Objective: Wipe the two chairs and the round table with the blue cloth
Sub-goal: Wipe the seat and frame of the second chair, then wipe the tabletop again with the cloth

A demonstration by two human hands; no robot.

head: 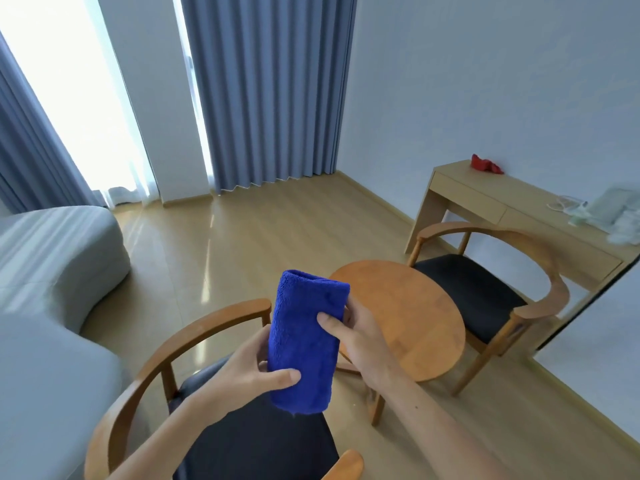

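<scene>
Both hands are gripping the folded blue cloth [304, 341] mid-air: left hand [242, 372] pinching its lower edge, right hand [356, 337] pinching its right side. Near chair [194, 344] is sitting below; round table [401, 317] at 2 o'clock, far chair [485, 292] beyond it.

- Left hand [247, 370], lower centre of the frame: fingers curled, thumb pressed forward in a pinching grip.
- Right hand [353, 336], just right of it: thumb and fingers likewise pinched, forearm running to the lower right.
</scene>
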